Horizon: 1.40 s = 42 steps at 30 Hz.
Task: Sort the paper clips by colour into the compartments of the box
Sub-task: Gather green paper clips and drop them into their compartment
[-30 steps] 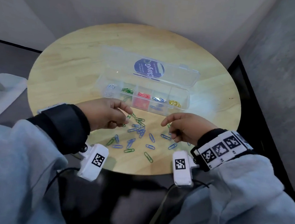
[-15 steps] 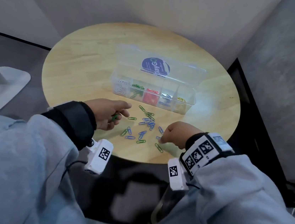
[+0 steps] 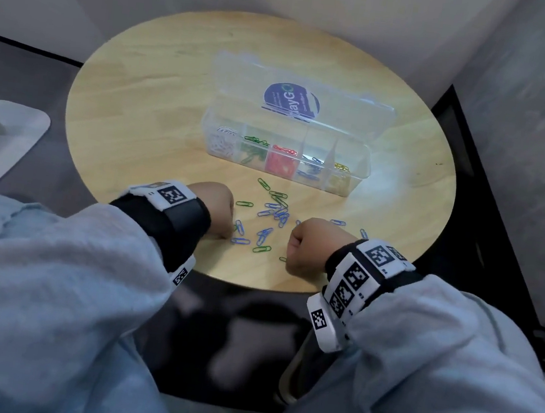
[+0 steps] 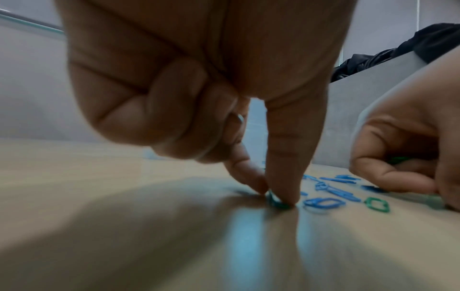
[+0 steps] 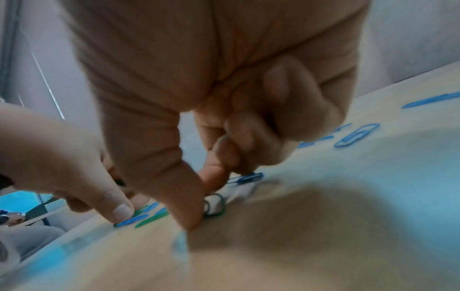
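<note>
Fingertips [image 4: 281, 189] of the left hand [image 3: 212, 206] are down on the round table [image 3: 161, 96], thumb and forefinger pinching a green clip [image 4: 278, 203] against the wood, the other fingers curled into the palm. Just right of that, loose blue and green paper clips [image 3: 273, 213] lie scattered between both hands. Across to the right hand [image 3: 311, 245]: thumb and forefinger close on another green clip [image 5: 215, 204] flat on the table, remaining fingers folded. Farther back, right of centre, the clear box [image 3: 357, 179] stands with its lid up, holding white, green, red, blue and yellow clips in separate compartments.
</note>
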Tool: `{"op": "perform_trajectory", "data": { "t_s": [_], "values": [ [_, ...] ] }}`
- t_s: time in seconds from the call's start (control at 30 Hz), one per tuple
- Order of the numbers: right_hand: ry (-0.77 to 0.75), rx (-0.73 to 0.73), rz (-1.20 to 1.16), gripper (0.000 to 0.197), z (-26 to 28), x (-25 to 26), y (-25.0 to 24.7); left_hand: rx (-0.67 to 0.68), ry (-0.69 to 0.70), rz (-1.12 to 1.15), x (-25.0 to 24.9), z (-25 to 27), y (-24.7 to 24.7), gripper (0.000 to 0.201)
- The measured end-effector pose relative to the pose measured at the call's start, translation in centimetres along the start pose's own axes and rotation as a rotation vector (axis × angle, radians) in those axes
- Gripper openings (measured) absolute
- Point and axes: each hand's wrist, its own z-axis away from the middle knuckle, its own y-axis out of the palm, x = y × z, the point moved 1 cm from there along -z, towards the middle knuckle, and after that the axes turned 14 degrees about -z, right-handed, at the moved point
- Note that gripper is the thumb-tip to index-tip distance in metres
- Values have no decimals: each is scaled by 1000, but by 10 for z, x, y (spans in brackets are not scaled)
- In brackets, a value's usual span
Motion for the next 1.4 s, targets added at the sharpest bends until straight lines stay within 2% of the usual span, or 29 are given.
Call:
{"op": "perform_trajectory", "data": {
  "t_s": [0.13, 0.23, 0.3, 0.47, 0.67, 0.77, 0.87, 0.97, 1.1, 1.2, 1.4],
  "values": [
    [-159, 15, -45, 9, 1, 4, 3, 24, -17, 1, 0, -1, 1, 21],
    [-242, 8, 9, 15, -2, 11, 6, 6, -31, -11, 0, -2, 2, 21],
    [-252, -21, 21, 6, -6, 14, 7, 4, -38, -12, 2, -2, 2, 21],
    [-244, -56, -36, 17, -10, 18, 7, 8, -44, 14, 8, -3, 3, 17],
    [-257, -24, 12, 5, -10, 21, 6, 10, -36, 21, 9, 0, 0, 13],
    [-263, -20, 61, 13, -9, 22, 8, 10, -26, 61, 10, 1, -3, 6],
    [-276, -29, -8, 4, -9, 22, 7, 94, 3, 232, 16, -1, -10, 9],
    [-327, 7, -18, 4, -10, 24, 6, 171, 32, 545, 24, -5, -17, 14],
    [-358, 38, -38, 14, -13, 29, 9, 129, 34, 908, 31, -6, -26, 32],
    [-333, 30, -36, 20, -16, 32, 9, 99, 50, 1025, 33, -3, -32, 36],
    [-313, 58, 29, 11, -17, 34, 9, 113, 35, 1113, 35, 2, -40, 25]
  ]
}}
